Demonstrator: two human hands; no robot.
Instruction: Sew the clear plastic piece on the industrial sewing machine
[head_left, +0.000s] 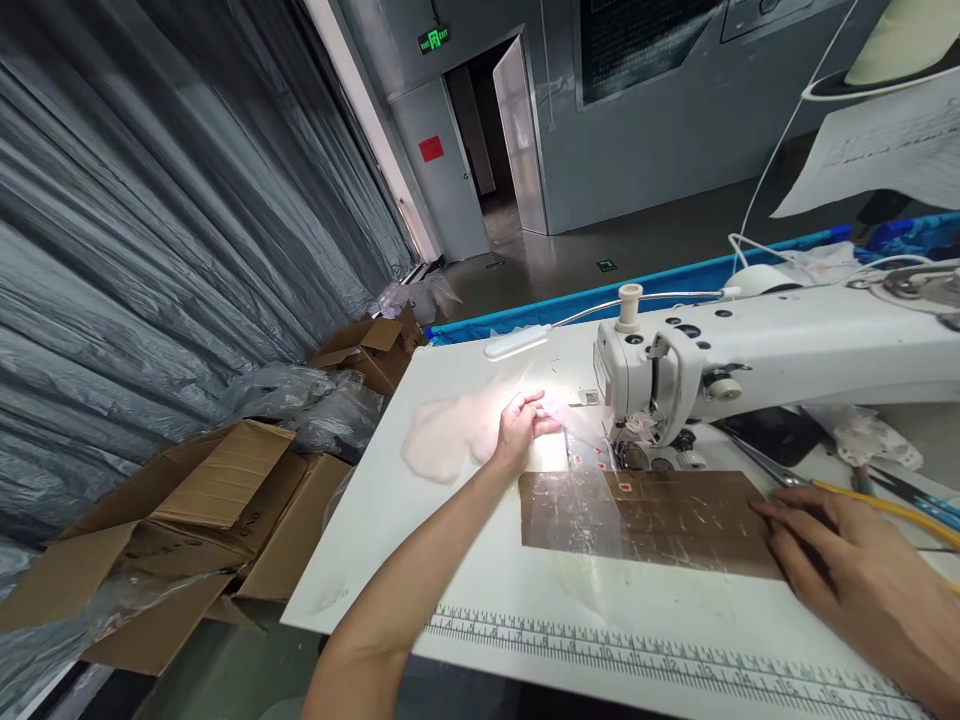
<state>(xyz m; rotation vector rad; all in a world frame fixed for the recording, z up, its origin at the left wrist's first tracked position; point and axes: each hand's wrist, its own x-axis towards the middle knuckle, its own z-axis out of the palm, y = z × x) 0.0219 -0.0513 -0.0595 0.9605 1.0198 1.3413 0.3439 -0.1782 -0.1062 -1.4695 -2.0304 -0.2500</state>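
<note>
A strip of sheer cloth [556, 410] is pinched between the nearly closed fingers of the left hand [517, 425], near the needle end of the sewing machine [757, 350]. A brown board [697, 520], laid on the bench [397, 530], is touched at its right end by the loosely bent right hand [840, 550]; whether it is gripped cannot be told.
</note>
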